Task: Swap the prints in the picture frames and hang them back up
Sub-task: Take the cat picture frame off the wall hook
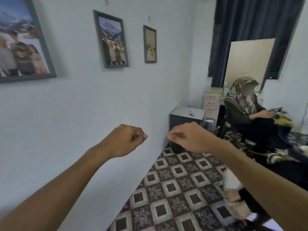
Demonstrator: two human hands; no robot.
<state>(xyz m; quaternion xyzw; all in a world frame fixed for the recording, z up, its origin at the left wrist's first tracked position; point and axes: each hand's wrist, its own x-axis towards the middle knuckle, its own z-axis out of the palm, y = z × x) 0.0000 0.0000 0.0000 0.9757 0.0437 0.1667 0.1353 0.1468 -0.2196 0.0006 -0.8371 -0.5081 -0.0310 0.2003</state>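
Head view, left hand (125, 141), right hand (187, 137), fingers curled on nothing, gap between fists, middle frame (110, 39) above

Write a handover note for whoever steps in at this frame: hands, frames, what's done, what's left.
Left hand: fingers curled, no frame or print in it. Right hand: the same. Both are raised in front of the wall, below the frames.
Frames: the large frame, middle frame and small frame all hang on the wall. The first two show group photos, the small one a beige print.
Done: all three frames are hung. Whether the prints were swapped cannot be told.
Left: probably check the swap; if it is not done, take the frames down.
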